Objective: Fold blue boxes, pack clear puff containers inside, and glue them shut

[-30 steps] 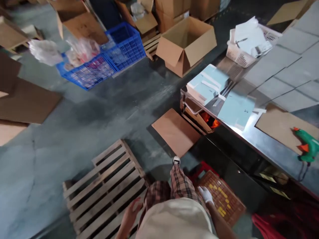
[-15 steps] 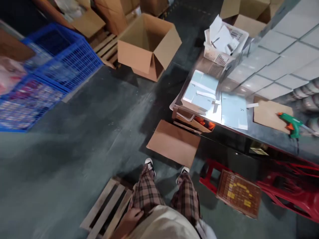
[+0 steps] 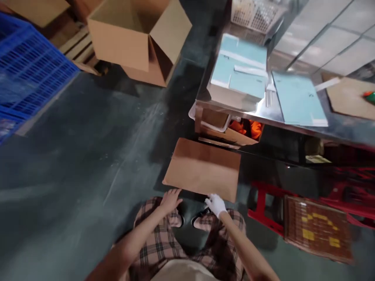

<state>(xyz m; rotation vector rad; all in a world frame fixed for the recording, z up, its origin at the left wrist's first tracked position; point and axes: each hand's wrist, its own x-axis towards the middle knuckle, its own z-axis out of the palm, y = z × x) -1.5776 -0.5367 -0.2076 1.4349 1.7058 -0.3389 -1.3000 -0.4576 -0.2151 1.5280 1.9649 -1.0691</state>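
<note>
A: We're bent forward, both hands down at the brown cardboard (image 3: 202,169), low in the middle of the frame, on the floor (image 3: 88,171).

B: Looks like we're reaching for it. Our bare left hand (image 3: 170,201) is at the near edge, thumb apart from the fingers, nothing clamped.

A: And our gloved right hand (image 3: 216,204) is at that same edge, further right, fingers curled. Clamped on it? We can't tell.

B: Neither can we call contact on the left. A firm hold, we'd judge, calls for fingertips under the edge, both sides level.

A: Mind the table (image 3: 341,130) above, upper right, and the red stool (image 3: 271,226) at lower right!
</note>
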